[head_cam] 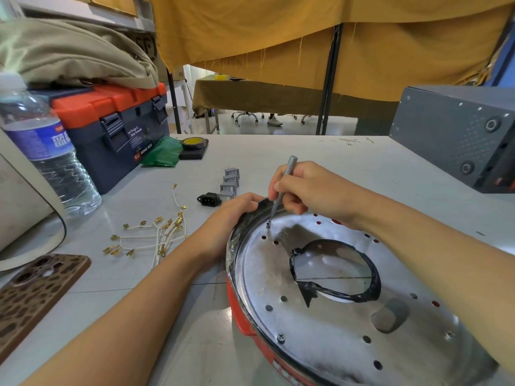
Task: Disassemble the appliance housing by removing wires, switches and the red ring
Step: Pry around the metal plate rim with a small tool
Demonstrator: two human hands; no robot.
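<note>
- The right hand [303, 188] pinches a slim grey screwdriver [281, 188], its tip on a screw [269, 224] near the far rim of the housing [320, 274].
- The left hand [225, 218] curls over the housing's left rim, gripping it.
- The housing lies on the table [278, 151], silver plate up, with the red ring [237, 310] around its outside.
- Loose white wires [150, 232] lie left of it; grey switches [230, 182] and a black socket [209, 199] sit just beyond.
</note>
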